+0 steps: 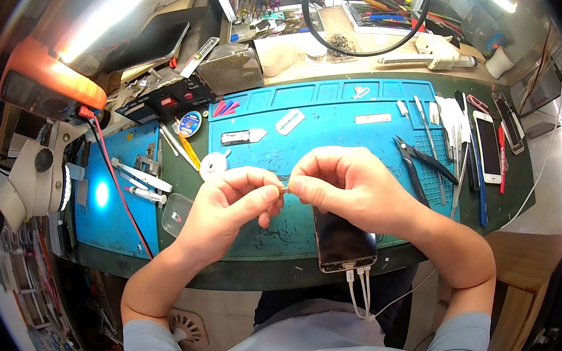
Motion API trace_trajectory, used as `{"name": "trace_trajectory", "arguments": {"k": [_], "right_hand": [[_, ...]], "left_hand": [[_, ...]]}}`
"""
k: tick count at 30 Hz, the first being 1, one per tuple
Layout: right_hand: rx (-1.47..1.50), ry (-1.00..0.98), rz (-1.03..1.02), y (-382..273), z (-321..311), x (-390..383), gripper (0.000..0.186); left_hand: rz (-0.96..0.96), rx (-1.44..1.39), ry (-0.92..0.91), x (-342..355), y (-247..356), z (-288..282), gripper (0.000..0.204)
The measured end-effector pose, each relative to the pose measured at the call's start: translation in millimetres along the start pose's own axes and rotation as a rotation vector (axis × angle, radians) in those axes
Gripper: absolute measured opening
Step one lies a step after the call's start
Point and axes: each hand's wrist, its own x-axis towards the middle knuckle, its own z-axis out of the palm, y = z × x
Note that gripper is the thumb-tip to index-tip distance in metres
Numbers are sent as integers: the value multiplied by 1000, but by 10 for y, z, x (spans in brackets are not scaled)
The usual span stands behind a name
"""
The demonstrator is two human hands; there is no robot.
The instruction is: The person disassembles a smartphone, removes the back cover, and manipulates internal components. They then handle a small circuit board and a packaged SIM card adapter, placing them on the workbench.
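Observation:
Over the blue silicone work mat (256, 233), my left hand (228, 204) and my right hand (347, 188) meet with thumbs and forefingers pinched together. Between the fingertips shows a tiny brownish piece (284, 190), too small to name and mostly hidden by the fingers. Below my right hand lies a dark-screened phone (345, 241), its upper part covered by that hand. White cables (359, 286) run into the phone's lower edge. Beside my left wrist is a white roll (213, 165). Black-handled nippers (415, 174) lie spread just beyond my right hand.
An orange multimeter (51, 85) with a red lead (116, 191) stands at the left. Nearby are syringes (145, 194) and a small clear box (175, 214). A white phone (487, 147), tweezers (432, 132) and other tools lie right. A black ring (360, 52) hangs at the back.

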Motion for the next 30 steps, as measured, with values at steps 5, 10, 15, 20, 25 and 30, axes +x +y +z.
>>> {"name": "trace_trajectory", "arguments": {"k": [5, 10, 15, 20, 25, 30], "right_hand": [[136, -77, 75, -70, 7, 2, 17], [4, 12, -100, 49, 68, 3, 14], [-123, 108, -99, 21, 78, -5, 12], [-148, 136, -90, 15, 68, 8, 12], [-228, 189, -117, 24, 79, 3, 11], [-425, 299, -267, 70, 71, 21, 9]], "left_hand": [[-124, -167, -40, -18, 9, -17, 20], [-147, -233, -99, 32, -21, -55, 21], [-118, -183, -41, 35, -15, -50, 20], [0, -14, 11, 28, -27, -44, 20], [-5, 10, 10, 29, -29, -47, 22], [-21, 48, 56, 23, -6, -5, 24]]}}
